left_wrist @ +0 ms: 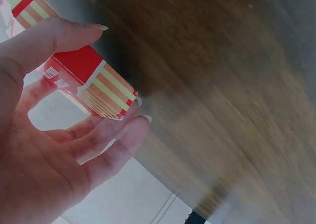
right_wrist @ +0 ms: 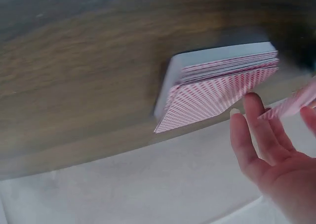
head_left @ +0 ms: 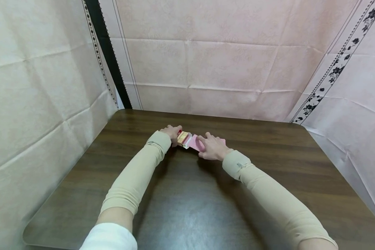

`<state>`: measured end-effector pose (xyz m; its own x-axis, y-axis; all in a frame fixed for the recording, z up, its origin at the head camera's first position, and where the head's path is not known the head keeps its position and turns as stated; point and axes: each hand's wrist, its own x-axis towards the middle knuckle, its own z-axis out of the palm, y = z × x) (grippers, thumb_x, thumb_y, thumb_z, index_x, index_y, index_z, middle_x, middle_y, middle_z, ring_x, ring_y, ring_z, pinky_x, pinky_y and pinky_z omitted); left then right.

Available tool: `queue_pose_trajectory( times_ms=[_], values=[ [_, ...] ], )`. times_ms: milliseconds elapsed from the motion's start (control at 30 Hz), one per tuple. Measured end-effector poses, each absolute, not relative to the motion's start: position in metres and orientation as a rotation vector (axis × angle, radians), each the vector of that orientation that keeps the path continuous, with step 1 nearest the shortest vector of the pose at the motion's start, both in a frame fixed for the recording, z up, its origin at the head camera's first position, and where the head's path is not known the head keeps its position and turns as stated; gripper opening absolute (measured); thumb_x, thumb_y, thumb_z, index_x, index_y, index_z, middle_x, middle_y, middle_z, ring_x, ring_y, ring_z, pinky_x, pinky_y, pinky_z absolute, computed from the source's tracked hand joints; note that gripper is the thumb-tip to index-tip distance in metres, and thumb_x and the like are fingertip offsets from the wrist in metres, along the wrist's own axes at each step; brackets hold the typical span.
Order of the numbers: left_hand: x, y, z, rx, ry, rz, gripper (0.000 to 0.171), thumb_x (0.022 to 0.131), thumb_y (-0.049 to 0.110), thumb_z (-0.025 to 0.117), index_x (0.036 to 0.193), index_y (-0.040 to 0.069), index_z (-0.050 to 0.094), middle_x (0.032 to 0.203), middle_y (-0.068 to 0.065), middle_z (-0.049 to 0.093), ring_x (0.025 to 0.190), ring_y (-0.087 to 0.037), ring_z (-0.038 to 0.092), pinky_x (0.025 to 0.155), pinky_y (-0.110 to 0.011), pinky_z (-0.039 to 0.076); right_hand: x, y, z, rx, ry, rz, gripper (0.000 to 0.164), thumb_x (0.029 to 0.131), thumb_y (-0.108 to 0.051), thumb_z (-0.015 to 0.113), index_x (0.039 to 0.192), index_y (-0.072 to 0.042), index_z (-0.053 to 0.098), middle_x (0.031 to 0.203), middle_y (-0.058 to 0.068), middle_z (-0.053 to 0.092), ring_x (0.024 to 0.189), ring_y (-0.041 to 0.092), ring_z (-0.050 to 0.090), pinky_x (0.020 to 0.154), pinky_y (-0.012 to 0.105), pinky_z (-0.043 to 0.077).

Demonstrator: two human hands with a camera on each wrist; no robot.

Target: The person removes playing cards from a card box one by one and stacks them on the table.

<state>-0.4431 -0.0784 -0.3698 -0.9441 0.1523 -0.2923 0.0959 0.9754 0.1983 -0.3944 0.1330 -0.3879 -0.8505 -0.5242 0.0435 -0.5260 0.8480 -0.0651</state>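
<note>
My left hand point(head_left: 171, 134) holds a red card box with tan and cream stripes point(left_wrist: 105, 89), the thumb over one side and fingers against the other. Part of the box lies behind the thumb. In the head view the white open end of the box faces right, towards my right hand point(head_left: 215, 148). That hand pinches pink-patterned playing cards point(right_wrist: 292, 100) next to the open end; whether they reach inside cannot be told. A stack of playing cards point(right_wrist: 217, 100) with red-and-white backs stands beside my right fingers, its layers slightly uneven.
Both hands are over the far half of a dark brown wooden table point(head_left: 181, 194). Its far edge meets a pale cloth backdrop point(head_left: 206, 69). More cloth hangs at the left and right sides, with a black floral border point(head_left: 334, 73) on the right.
</note>
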Motion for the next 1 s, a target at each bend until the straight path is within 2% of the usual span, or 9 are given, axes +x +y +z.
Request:
queue_pose_trajectory(
  times_ms=[300, 500, 733, 1000],
  values=[
    [-0.451, -0.084, -0.379, 0.143, 2.808, 0.248, 0.073, 0.068, 0.004, 0.075, 0.130, 0.025, 0.042, 0.124, -0.020, 0.043, 0.100, -0.034, 0.050, 0.082, -0.044, 0.045, -0.395, 0.147, -0.393, 0.581, -2.832, 0.123, 0.054, 0.082, -0.040, 0.061, 0.127, -0.011, 0.049, 0.108, 0.019, 0.052, 0.103, 0.036, 0.049, 0.087, 0.048, 0.040],
    [-0.449, -0.082, -0.376, 0.153, 2.815, 0.243, 0.074, 0.067, 0.004, 0.075, 0.130, 0.025, 0.042, 0.124, -0.020, 0.043, 0.102, -0.036, 0.051, 0.085, -0.046, 0.045, -0.397, 0.151, -0.393, 0.289, -2.853, 0.041, 0.048, 0.086, -0.048, 0.054, 0.111, -0.007, 0.052, 0.102, 0.021, 0.057, 0.100, 0.040, 0.053, 0.085, 0.052, 0.043],
    [-0.444, -0.081, -0.372, 0.163, 2.821, 0.252, 0.075, 0.068, 0.003, 0.074, 0.131, 0.025, 0.042, 0.126, -0.021, 0.043, 0.103, -0.035, 0.051, 0.085, -0.046, 0.045, -0.392, 0.154, -0.397, 0.187, -2.972, -0.060, 0.059, 0.087, -0.053, 0.051, 0.122, -0.005, 0.053, 0.110, 0.025, 0.060, 0.100, 0.042, 0.057, 0.082, 0.055, 0.044],
    [-0.442, -0.079, -0.370, 0.163, 2.818, 0.267, 0.076, 0.068, 0.003, 0.074, 0.133, 0.024, 0.041, 0.127, -0.021, 0.042, 0.103, -0.036, 0.050, 0.086, -0.046, 0.045, -0.387, 0.154, -0.401, 0.171, -3.070, -0.075, 0.062, 0.087, -0.054, 0.049, 0.127, -0.005, 0.052, 0.112, 0.027, 0.059, 0.100, 0.044, 0.059, 0.072, 0.055, 0.047]
  ],
)
